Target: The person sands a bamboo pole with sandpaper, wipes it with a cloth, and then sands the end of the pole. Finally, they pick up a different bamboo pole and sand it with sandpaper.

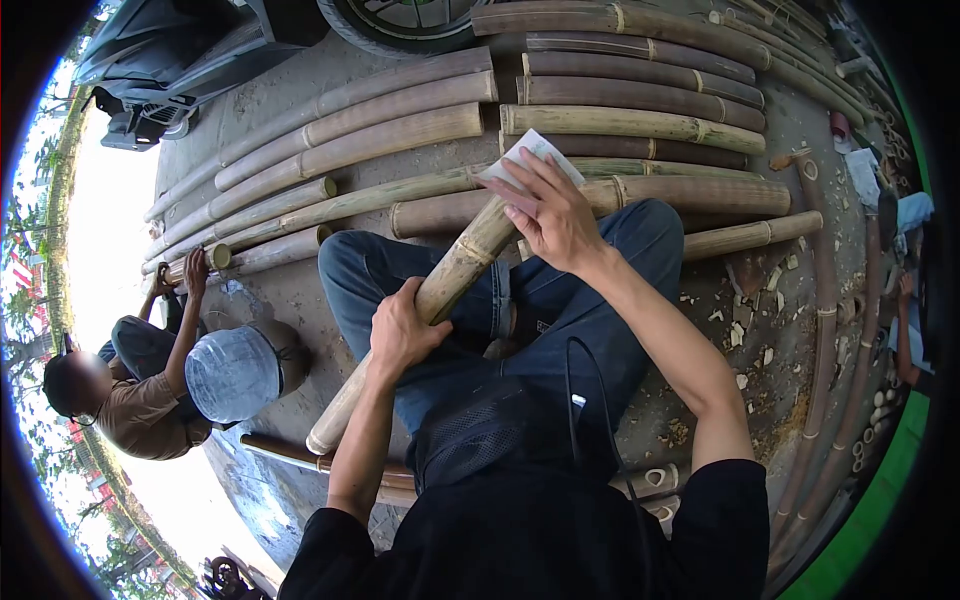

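A thick bamboo pole (466, 246) lies slantwise across my lap, its lower end out past my left arm. My left hand (400, 328) is wrapped around the pole at about its middle. Near the upper end, my right hand (560, 218) presses a folded sheet of sandpaper (540, 143) against the bamboo. The sheet shows a pale printed back and a brownish face. My right fingers lie over it and hide part of the pole's end. Both my legs (620, 300) are bent, in jeans, beneath the pole.
Several bamboo poles (640, 92) lie in rows ahead. At left, a person (140, 400) handles bamboo beside a plastic-covered bucket (235, 375). A motorcycle wheel (410, 20) stands at the top. Right are a wooden mallet (790, 158), wood chips (738, 335) and another person's arm (908, 335).
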Demonstrator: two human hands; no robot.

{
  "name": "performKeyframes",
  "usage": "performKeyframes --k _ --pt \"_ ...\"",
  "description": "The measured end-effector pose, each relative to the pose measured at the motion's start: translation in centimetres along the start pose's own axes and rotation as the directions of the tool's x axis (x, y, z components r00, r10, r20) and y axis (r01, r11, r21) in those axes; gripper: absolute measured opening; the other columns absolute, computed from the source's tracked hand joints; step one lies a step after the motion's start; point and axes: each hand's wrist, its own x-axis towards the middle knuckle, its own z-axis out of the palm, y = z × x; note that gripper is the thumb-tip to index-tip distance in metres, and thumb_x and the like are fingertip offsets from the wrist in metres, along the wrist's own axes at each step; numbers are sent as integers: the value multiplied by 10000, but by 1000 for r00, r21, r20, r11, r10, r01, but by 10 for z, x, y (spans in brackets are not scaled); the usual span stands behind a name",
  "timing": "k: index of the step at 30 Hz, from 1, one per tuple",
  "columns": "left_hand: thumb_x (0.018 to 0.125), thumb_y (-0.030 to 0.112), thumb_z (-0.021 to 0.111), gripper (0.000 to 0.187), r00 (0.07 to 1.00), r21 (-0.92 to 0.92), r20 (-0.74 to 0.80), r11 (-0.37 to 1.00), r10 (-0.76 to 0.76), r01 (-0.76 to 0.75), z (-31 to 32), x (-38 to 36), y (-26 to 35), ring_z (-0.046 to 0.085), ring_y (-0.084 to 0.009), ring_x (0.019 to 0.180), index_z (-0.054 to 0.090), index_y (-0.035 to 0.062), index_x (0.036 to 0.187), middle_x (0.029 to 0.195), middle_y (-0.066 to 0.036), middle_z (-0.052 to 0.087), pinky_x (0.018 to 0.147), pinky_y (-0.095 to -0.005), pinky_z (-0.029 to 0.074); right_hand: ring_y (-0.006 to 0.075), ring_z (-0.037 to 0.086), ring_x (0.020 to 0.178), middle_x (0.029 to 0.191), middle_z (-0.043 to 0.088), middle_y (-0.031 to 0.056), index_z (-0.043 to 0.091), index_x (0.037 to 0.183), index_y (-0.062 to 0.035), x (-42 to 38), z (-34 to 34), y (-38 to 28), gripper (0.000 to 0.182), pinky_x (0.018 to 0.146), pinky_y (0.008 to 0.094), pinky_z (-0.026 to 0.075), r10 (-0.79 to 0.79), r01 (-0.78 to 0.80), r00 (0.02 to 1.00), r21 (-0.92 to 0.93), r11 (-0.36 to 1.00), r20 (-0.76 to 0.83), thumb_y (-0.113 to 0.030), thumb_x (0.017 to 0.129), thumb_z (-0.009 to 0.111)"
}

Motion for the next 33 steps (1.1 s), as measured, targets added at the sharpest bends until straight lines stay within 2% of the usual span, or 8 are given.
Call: performKeyframes --k 4,10,15,18,22,26,30,33 --pt "660 232 852 638 1000 -2 -25 1000 10 -10 3 2 -5 732 -428 1024 672 9 1230 1046 -257 755 928 -485 566 266 419 1521 1536 580 55 666 1431 -234 -21 24 -38 390 1296 469 272 -197 170 963 149 974 185 -356 1080 549" --pt "665 254 856 647 1000 -42 8 999 23 -22 -4 7 -13 728 -438 1008 672 -1 1230 1032 -266 754 931 -492 562 315 368 1539 1576 531 45 625 1486 -259 -1 32 -10 440 1305 528 164 69 -74 994 -71 995 -80 -397 1084 512" --pt "647 245 841 588 981 -215 -5 958 194 -190 -6 14 -28 725 -450 965 694 -34 1144 968 -276 741 891 -473 566 234 383 1534 1565 547 -6 637 1468 -319 -20 55 -36 416 1313 483 140 -435 430 900 98 898 31 -408 1079 521" --pt "637 244 840 575 989 -144 79 983 127 -114 -15 14 -22 724 -451 953 694 -44 1113 946 -286 730 872 -472 560 288 479 1439 1447 637 50 708 1380 -208 8 30 5 391 1246 503 256 21 -15 983 36 999 -182 -371 1088 506" --pt "635 242 831 568 983 -163 80 975 165 -150 -19 13 -19 718 -455 932 690 -42 1107 929 -283 721 864 -484 550 340 548 1363 1410 650 119 724 1336 -117 17 29 -18 411 1195 562 327 152 -61 920 251 966 -361 -346 1097 480" --pt "633 239 830 561 985 -171 39 973 167 -158 -14 6 -18 720 -452 934 691 -38 1100 934 -282 723 867 -485 551 327 513 1417 1443 637 78 719 1370 -163 5 5 -5 405 1259 536 261 -53 45 985 -55 997 -162 -351 1097 487" --pt "628 234 834 575 991 -136 60 985 117 -108 -9 11 -15 731 -437 954 701 -35 1119 964 -275 739 889 -476 560 298 464 1472 1489 609 33 725 1370 -248 -3 19 -28 386 1287 510 221 81 -91 989 -83 992 -122 -391 1088 504" --pt "624 233 836 589 990 -145 27 981 136 -130 0 9 -20 734 -433 962 704 -41 1129 971 -272 744 899 -471 563 281 431 1498 1515 598 40 731 1364 -222 -27 42 -51 393 1281 509 214 -138 138 990 15 990 35 -365 1089 491"
